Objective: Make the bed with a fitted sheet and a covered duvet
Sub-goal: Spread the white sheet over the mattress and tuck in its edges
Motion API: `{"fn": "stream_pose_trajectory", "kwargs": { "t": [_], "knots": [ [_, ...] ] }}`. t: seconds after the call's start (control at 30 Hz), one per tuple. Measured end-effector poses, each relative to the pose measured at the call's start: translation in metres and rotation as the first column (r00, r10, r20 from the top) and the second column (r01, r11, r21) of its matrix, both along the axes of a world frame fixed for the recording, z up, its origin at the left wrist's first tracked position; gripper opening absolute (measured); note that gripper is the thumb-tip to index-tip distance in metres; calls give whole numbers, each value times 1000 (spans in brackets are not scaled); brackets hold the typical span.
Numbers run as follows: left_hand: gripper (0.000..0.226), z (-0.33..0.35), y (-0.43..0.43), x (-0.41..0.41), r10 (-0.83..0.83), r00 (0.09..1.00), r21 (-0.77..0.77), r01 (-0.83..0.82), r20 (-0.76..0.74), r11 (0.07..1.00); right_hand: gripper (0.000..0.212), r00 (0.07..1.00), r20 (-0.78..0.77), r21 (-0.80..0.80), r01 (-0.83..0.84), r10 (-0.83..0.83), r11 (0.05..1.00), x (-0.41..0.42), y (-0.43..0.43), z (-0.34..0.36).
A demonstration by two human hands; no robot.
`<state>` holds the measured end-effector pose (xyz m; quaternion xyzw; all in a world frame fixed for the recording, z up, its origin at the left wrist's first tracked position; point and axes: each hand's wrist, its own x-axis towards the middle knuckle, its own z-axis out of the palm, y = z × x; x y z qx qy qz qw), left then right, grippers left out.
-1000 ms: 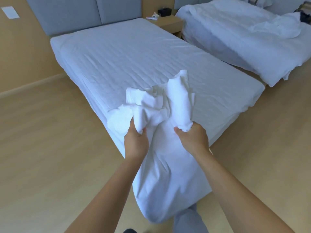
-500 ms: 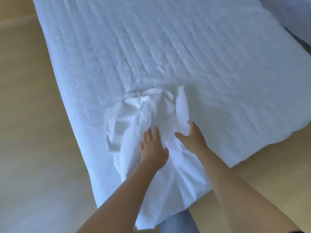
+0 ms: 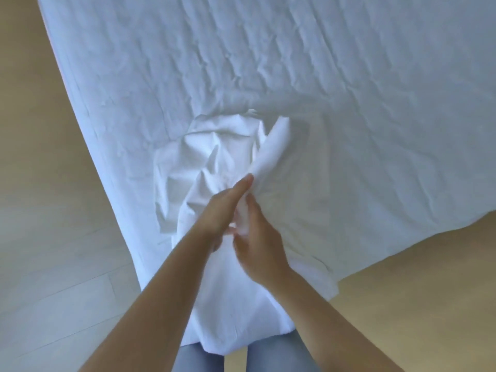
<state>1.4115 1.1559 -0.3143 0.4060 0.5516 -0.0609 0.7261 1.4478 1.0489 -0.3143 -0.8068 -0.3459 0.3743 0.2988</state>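
Drawn closer together at mid-frame, the left hand (image 3: pixel 222 210) presses flat while the right hand (image 3: pixel 259 245) pinches the raised fold of the soft, light sheet (image 3: pixel 214 157).

- one view, worn on the person's head, looks steeply down and a little forward.
- it is near: the left hand (image 3: pixel 224 210) and right hand (image 3: pixel 259 248) sit mid-frame, the bunched cloth (image 3: pixel 214 149) just beyond the fingers (image 3: pixel 245 182).
- the bed (image 3: pixel 335 76) spreads far past the fingers; floor (image 3: pixel 408 304) lies to either side of them.
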Motion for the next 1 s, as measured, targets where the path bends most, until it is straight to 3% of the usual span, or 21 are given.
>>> {"fn": "stream_pose_trajectory", "kwargs": {
  "t": [0.07,0.17,0.23,0.33,0.43,0.53,0.6,0.7,0.77,0.83,0.87,0.93,1.0],
  "knots": [
    [40,0,17,-13,-30,999,56,32,-37,998,64,990,-48,57,-128,131,990,-29,2,6],
    [15,-4,30,-37,40,993,135,-25,-108,991,59,963,-112,13,-246,246,969,-53,0,7],
    [12,-9,33,-55,82,982,165,-54,-169,985,55,973,-158,-21,-174,169,984,-54,-1,5],
    [6,-20,34,-76,165,967,194,-127,-196,973,52,996,-46,-39,-77,75,996,-45,3,-5],
    [20,-25,32,-90,213,955,216,-168,-207,962,51,998,21,-36,-65,66,997,-41,12,-14],
    [24,-28,31,-96,214,963,217,-177,-162,960,70,994,104,30,10,-13,999,-36,26,-19],
    [16,-23,32,-98,187,974,221,-156,-126,963,94,967,112,57,223,-228,973,-24,45,-20],
    [17,-9,36,-108,71,995,195,-57,-65,979,119,879,-114,-12,466,-464,885,-3,84,-17],
    [22,2,48,-125,-66,998,128,65,0,990,99,884,-172,-77,428,-434,901,3,106,-15],
    [28,12,75,-150,-73,990,17,72,123,997,38,981,-37,-103,188,-192,977,-4,121,-10],
    [39,17,90,-164,-1,983,-61,13,185,998,18,998,44,-104,56,-51,993,-15,124,-6],
    [71,20,119,-185,129,975,-137,-105,183,985,7,992,23,-47,-126,127,991,-46,121,-3],
    [81,17,131,-196,121,992,-90,-117,42,989,13,969,-84,1,-234,234,972,-81,110,-2]
  ]
}}
